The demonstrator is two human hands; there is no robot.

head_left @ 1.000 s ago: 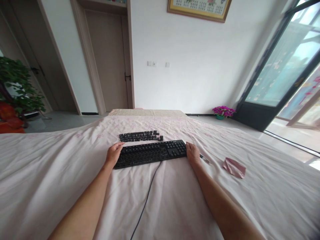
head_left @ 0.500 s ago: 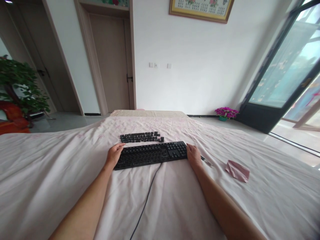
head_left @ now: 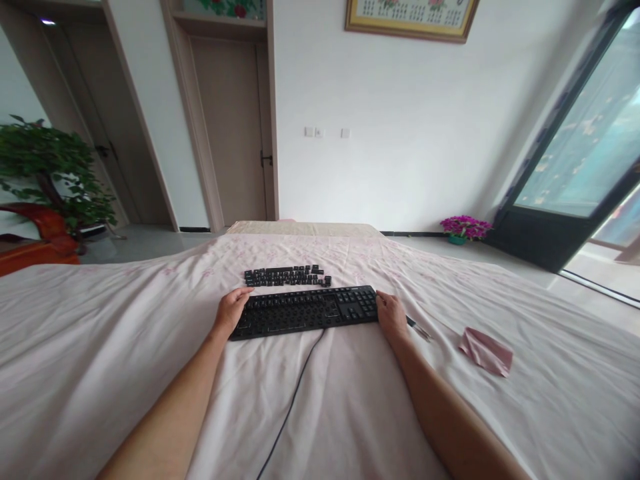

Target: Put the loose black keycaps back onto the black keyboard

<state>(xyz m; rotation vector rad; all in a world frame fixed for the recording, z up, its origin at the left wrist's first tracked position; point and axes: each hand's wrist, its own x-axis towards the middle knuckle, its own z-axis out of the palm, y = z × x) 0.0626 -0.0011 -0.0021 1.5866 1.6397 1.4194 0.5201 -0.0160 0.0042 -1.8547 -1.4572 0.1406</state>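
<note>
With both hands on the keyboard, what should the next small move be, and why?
Probably free the right hand while the left hand steadies the keyboard: many key sockets are bare, loose keycaps lie just beyond it, and both hands are occupied at its ends.

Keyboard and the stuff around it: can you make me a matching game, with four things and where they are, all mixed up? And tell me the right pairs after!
Things:
1. Keyboard
2. Loose keycaps
3. Cable
4. Pink cloth

Places:
A. Running from the keyboard's near edge to the bottom of the picture
B. Farther right than the right hand
C. Between the two hands, with the left hand at its left end
D. In rows just beyond the keyboard's far edge

Right pairs: 1-C, 2-D, 3-A, 4-B.
</note>
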